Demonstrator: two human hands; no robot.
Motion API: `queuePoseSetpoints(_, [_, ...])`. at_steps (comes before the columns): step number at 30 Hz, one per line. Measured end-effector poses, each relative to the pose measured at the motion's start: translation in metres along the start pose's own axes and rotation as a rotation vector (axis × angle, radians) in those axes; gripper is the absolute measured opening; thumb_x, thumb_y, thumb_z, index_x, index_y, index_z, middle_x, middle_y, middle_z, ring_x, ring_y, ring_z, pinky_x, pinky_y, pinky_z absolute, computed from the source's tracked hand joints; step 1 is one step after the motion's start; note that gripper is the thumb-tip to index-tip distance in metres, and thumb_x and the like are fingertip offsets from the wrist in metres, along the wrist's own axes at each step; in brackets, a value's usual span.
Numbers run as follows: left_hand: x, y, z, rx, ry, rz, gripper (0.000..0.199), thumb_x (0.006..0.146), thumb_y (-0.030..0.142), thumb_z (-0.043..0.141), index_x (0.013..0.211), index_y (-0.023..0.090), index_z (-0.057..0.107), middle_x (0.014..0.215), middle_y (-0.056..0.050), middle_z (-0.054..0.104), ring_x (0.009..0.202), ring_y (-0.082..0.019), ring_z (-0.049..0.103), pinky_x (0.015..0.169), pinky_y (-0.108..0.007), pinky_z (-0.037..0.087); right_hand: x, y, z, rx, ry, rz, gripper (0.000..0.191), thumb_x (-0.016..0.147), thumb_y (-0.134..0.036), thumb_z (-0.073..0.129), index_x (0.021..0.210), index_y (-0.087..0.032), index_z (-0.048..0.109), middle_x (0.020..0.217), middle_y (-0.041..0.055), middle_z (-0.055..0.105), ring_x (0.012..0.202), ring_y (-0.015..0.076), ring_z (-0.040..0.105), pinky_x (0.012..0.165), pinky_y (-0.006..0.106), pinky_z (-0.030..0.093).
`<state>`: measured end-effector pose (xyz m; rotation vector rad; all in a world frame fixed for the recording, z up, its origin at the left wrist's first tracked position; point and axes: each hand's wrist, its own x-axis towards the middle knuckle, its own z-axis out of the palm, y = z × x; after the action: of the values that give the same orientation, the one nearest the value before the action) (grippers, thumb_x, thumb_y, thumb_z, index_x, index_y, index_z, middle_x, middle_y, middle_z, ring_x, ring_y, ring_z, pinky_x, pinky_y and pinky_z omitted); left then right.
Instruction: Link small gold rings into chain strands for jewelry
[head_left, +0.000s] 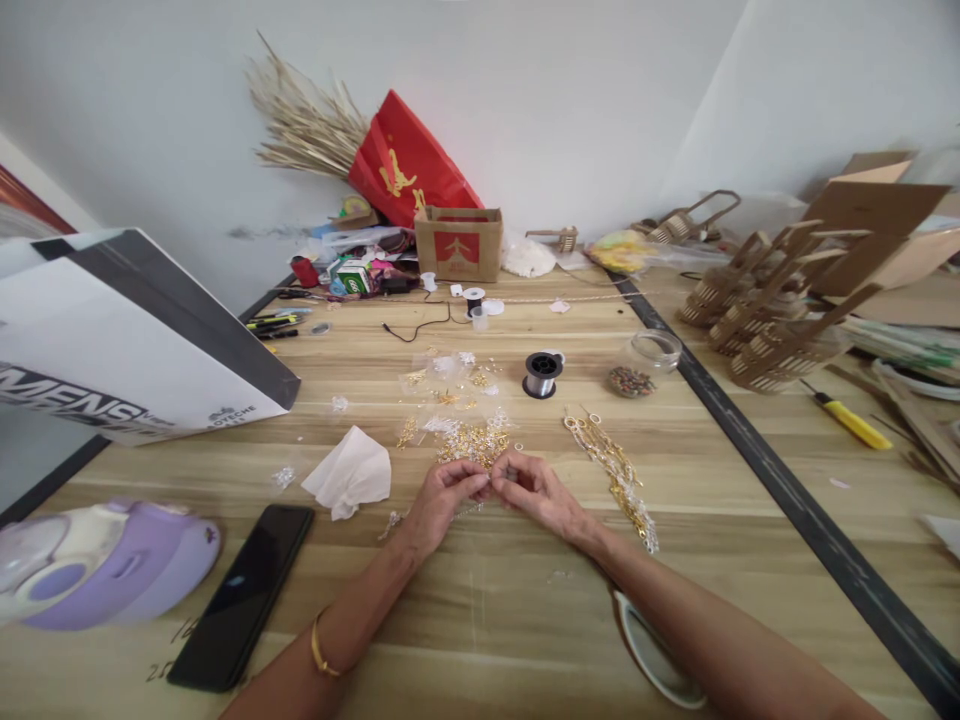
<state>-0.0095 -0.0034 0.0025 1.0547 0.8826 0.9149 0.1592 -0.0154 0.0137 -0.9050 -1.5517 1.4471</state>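
Note:
My left hand (448, 500) and my right hand (535, 490) meet at the middle of the wooden table, thumbs and forefingers pinched close together. What they pinch is too small to make out. Just beyond the fingers spreads a pile of gold and silver beads (472, 440). A thin strand of clear or silvery beads (471, 510) shows below my hands, partly hidden by them. To the right lie finished-looking gold and silver bead chains (616, 475). A spool of clear thread (542, 375) stands behind the pile.
A glass jar of dark beads (645, 365) stands back right, before woven baskets (780, 300) and a yellow cutter (855, 420). At left are a tissue (351, 472), a phone (241, 598), a purple-white device (112, 565) and a large white box (135, 340). Scissors (652, 650) lie partly under my right forearm.

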Motion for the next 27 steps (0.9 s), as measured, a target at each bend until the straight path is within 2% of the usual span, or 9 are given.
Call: queuePoseSetpoints(27, [-0.0007,0.0010,0.0004,-0.013,0.008,-0.006,0.019,0.066,0.030,0.073,0.069,0.012,0.067,0.062,-0.001,0.061,0.062,-0.012,0.052,0.064,-0.024,0.040,-0.0005,-0.0039,0.0003,-0.019,0.001,0.004,0.031,0.082,-0.047,0.055,0.074,-0.017,0.051,0.060,-0.0029,0.049,0.053,0.0093,0.038,0.050,0.022,0.029])
